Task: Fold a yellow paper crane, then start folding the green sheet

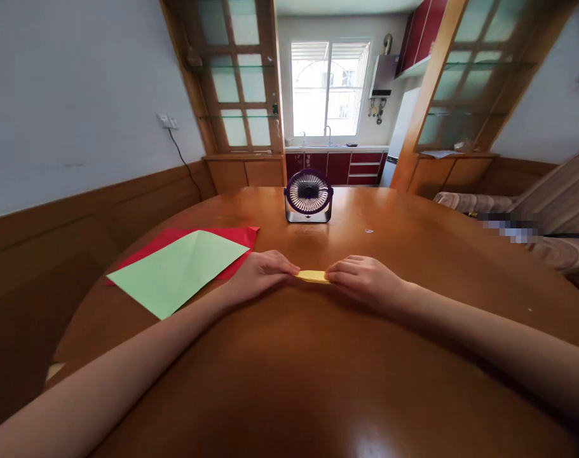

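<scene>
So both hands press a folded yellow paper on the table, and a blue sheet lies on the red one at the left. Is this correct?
Not quite: the sheet on the red one is light green, not blue, as the head view shows. Both hands, left and right, do press the folded yellow paper.

A large round table of glossy reddish-brown wood [318, 381] carries everything. Toward its far edge stands a small dark-purple desk fan with a round wire grille [308, 196], facing the viewer. On the left side lies a flat sheet of light-green paper [175, 270], showing a crease, and it partly covers a sheet of red paper [236, 236] beneath it. Near the middle lies a small folded strip of yellow paper [312, 276], flat on the wood.
</scene>
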A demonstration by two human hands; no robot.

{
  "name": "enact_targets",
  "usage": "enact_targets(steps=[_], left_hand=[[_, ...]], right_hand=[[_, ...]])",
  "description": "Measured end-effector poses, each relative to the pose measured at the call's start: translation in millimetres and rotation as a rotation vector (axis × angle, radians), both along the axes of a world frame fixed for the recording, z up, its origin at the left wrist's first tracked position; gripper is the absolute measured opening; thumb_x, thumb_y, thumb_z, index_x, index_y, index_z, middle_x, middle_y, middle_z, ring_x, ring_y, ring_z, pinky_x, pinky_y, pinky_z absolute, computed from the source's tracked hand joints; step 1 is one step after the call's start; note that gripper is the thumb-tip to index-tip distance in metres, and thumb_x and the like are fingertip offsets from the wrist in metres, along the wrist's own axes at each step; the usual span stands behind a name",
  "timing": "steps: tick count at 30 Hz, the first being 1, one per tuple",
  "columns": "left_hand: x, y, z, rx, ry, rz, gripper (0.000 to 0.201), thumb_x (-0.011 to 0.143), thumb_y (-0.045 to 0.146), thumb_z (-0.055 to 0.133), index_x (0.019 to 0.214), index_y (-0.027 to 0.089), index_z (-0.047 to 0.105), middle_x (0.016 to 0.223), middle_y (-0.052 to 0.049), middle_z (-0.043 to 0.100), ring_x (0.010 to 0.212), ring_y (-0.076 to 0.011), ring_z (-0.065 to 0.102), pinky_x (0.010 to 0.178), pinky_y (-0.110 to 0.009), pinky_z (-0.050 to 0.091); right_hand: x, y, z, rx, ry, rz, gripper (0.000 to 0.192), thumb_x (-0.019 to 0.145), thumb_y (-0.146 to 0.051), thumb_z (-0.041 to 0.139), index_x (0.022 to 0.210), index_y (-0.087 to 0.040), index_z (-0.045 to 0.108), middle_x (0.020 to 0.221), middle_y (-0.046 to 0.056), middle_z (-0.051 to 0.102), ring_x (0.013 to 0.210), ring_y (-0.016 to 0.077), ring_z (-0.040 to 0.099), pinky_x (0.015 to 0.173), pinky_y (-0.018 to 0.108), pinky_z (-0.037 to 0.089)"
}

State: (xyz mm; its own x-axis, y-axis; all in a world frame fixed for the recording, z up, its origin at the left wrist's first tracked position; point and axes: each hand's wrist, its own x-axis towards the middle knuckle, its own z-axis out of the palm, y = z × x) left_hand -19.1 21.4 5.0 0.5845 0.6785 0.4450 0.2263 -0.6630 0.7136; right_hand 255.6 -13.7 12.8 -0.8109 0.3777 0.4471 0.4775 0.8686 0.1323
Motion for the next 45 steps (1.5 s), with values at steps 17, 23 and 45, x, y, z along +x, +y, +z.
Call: enact_targets(steps=[17,23,45], left_hand=[[7.8,-18.4,-4.0,0.537,0.469,-0.066,0.035,0.092,0.018,0.041,0.118,0.014,0.063,0.131,-0.012,0.059,0.124,-0.0223,0.054,0.108,-0.039,0.04],[23.2,-43.4,-9.6,0.223,0.753,-0.116,0.073,0.097,0.054,0.035,0.151,0.008,0.018,0.157,-0.016,0.013,0.146,-0.0268,0.013,0.118,-0.043,0.02],[14.1,-34.6,-1.3,0.24,0.747,-0.266,0.069,0.093,0.059,0.041,0.151,0.03,0.017,0.159,-0.009,0.009,0.146,-0.0287,0.005,0.117,-0.052,0.009]], right_hand=[[8.6,-7.8,-11.5,-0.075,-0.165,0.147,0.037,0.095,-0.027,0.044,0.127,-0.014,0.057,0.126,0.013,0.062,0.126,0.0228,0.052,0.114,0.049,0.029],[5.4,-11.1,-10.9,-0.087,-0.133,0.146,0.038,0.094,-0.024,0.043,0.128,-0.015,0.056,0.124,0.014,0.062,0.123,0.0218,0.054,0.118,0.053,0.018],[21.6,4.7,-18.4,-0.372,0.153,0.163,0.026,0.094,-0.023,0.053,0.116,-0.023,0.066,0.115,0.005,0.07,0.113,0.0193,0.061,0.112,0.049,0.029]])
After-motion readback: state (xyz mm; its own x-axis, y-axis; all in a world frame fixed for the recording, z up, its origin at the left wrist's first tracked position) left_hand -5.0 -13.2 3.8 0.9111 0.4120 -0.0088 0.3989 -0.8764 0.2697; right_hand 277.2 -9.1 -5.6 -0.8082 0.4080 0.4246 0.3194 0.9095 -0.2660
